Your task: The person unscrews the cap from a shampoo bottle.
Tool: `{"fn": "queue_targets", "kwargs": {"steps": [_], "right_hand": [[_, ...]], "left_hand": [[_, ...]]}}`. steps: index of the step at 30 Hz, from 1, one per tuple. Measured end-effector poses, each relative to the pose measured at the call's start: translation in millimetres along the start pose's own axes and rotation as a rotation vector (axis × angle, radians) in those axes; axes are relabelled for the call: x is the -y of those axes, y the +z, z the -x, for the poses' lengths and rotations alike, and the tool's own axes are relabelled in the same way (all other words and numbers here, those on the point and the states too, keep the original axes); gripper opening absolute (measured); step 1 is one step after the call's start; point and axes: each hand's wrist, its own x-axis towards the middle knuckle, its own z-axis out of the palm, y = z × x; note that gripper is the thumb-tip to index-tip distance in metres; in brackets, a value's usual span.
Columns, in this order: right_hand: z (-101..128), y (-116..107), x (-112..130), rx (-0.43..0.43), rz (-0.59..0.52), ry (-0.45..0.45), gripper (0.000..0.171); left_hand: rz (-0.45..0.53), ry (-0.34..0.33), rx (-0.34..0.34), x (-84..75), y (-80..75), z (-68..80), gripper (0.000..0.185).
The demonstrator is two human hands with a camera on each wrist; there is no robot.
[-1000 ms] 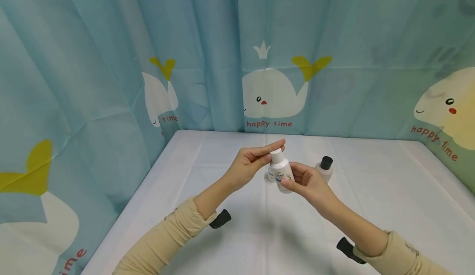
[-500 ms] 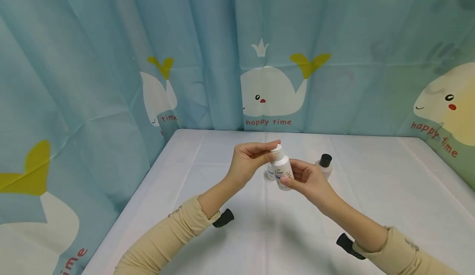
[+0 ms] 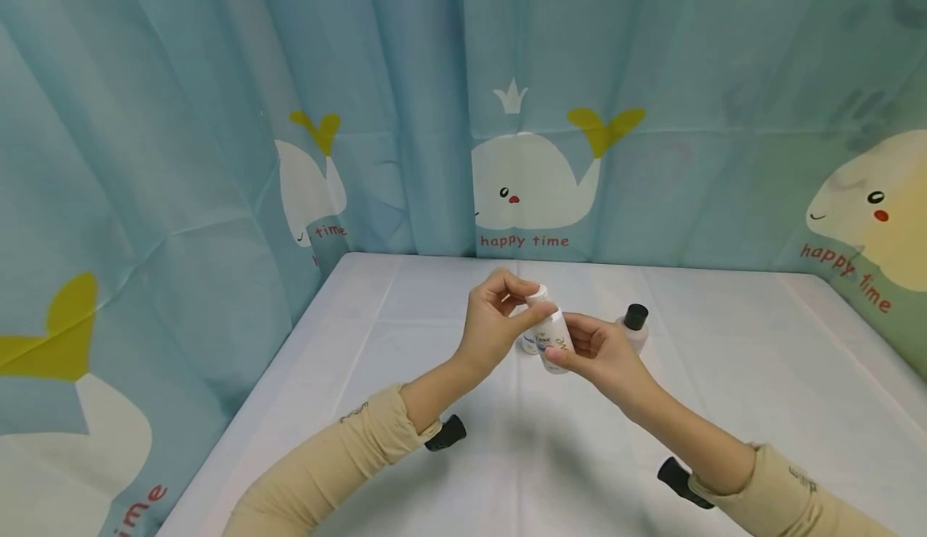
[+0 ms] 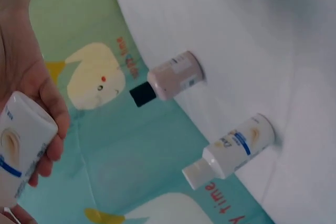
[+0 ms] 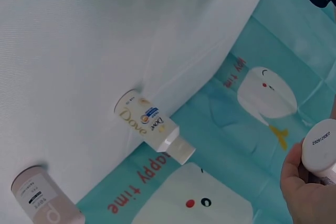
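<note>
Fingers of left hand (image 3: 495, 320) hide held bottle's (image 3: 552, 342) cap.

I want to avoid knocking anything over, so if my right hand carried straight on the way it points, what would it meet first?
Probably the small white bottle standing on the table, just past the white bottle that the right hand holds. Depth is hard to judge here.

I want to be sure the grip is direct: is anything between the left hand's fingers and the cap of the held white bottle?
Nothing visible: the left hand pinches the white cap directly, while the right hand holds the white plastic bottle.
</note>
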Motion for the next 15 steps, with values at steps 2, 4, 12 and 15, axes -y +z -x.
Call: {"fn": "queue_targets", "kwargs": {"steps": [2, 4, 12, 15], "right_hand": [[-0.1, 0.8, -0.1, -0.003, 0.0, 0.003, 0.052], [-0.2, 1.8, -0.2, -0.005, -0.002, 0.008, 0.052], [0.4, 3.5, -1.6, 0.005, -0.018, 0.009, 0.051], [0.4, 3.6, -2.8, 0.006, -0.021, 0.003, 0.051]], "left_hand": [[-0.014, -0.004, -0.014, -0.2, 2.6, -0.5, 0.042], [-0.021, -0.01, -0.023, -0.4, 4.6, -1.0, 0.03], [-0.007, -0.018, -0.034, -1.0, 7.4, -1.0, 0.027], [0.003, -0.028, -0.013, -1.1, 6.7, -0.7, 0.038]]}}
